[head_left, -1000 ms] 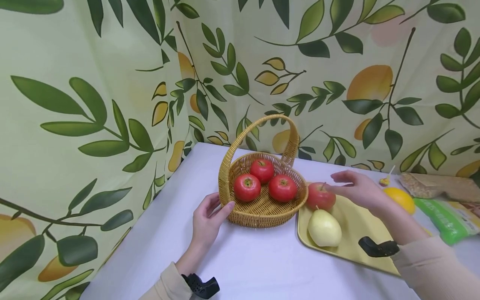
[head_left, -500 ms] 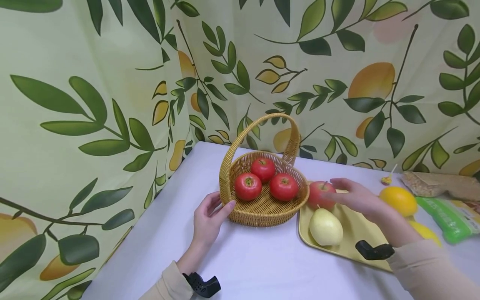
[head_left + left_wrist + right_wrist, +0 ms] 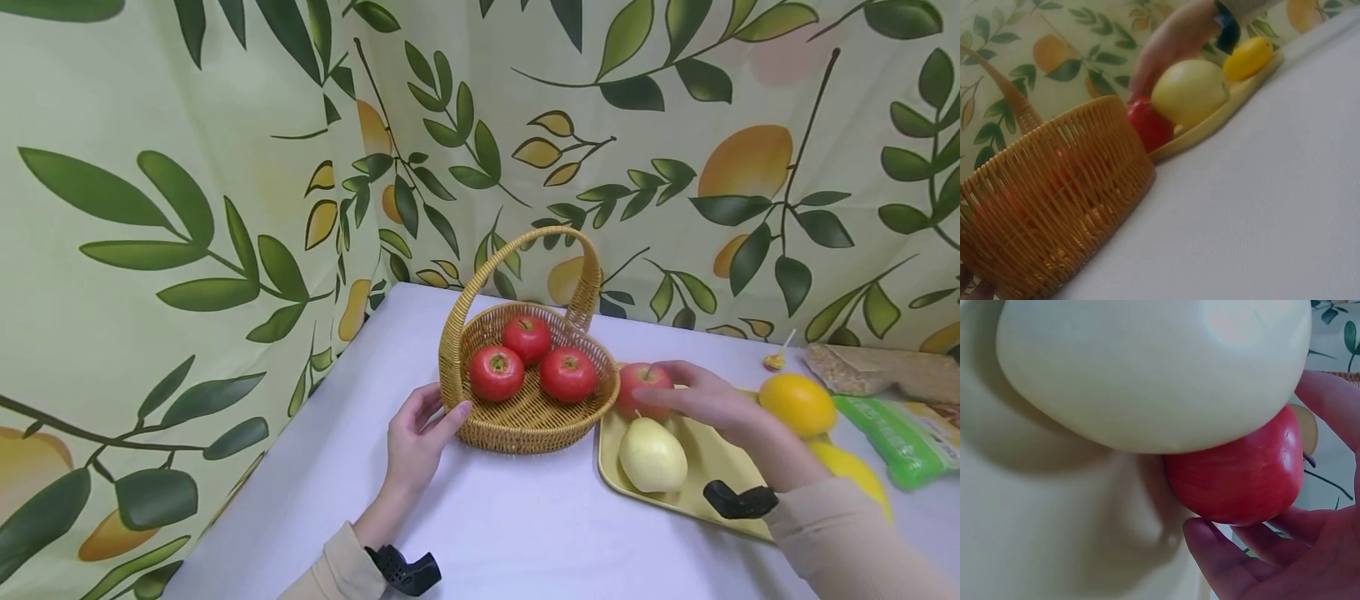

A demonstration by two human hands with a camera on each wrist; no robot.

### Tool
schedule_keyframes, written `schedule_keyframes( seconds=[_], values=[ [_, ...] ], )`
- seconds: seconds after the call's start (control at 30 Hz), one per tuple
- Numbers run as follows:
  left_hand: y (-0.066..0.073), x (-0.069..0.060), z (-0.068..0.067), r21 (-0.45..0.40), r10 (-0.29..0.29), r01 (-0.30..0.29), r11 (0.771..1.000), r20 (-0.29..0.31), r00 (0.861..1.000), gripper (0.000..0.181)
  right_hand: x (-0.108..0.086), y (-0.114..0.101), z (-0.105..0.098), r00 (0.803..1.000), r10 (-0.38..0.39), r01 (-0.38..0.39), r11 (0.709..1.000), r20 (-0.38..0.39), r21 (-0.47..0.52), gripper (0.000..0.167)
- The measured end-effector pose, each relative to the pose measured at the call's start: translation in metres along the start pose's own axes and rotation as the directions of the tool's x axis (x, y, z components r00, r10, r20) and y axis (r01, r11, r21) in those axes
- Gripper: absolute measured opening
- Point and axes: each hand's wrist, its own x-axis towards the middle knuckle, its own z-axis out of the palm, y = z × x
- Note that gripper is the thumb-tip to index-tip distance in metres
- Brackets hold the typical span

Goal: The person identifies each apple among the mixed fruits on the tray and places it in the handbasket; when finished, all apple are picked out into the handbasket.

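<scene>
A wicker basket (image 3: 517, 437) with a tall arched handle stands on the white-covered table, with three red apples (image 3: 497, 374) inside. My left hand (image 3: 416, 437) grips the basket's left side, thumb on the near wall and fingers behind the handle's foot. To the right, another red apple (image 3: 637, 380) sits at the left end of a yellow tray (image 3: 712, 467), close beside the basket. Around that apple my right hand (image 3: 708, 404) curls its thumb and fingers (image 3: 1216, 550), seen closely in the right wrist view. A pale yellow pear (image 3: 652, 457) lies just in front.
An orange (image 3: 797, 404) and a yellow fruit (image 3: 855, 475) lie at the right, partly behind my right forearm. Farther right are a green packet (image 3: 896, 442) and a brown bag (image 3: 862, 368). A small yellow item (image 3: 776, 361) lies near the patterned backdrop.
My right hand has come down and left from above the tray, and its fingers have closed around the apple there. My left hand has stayed on the basket.
</scene>
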Motion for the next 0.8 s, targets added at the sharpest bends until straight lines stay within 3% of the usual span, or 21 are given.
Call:
schedule_keyframes(
  seconds=[0.8],
  values=[
    [0.0013,-0.0007,-0.0002,0.012,0.004,-0.004,1.000,0.001,1.000,0.036,0.0099,0.0075,-0.0085,0.995,-0.040,0.037,0.999,0.087,0.030,0.091]
  ],
)
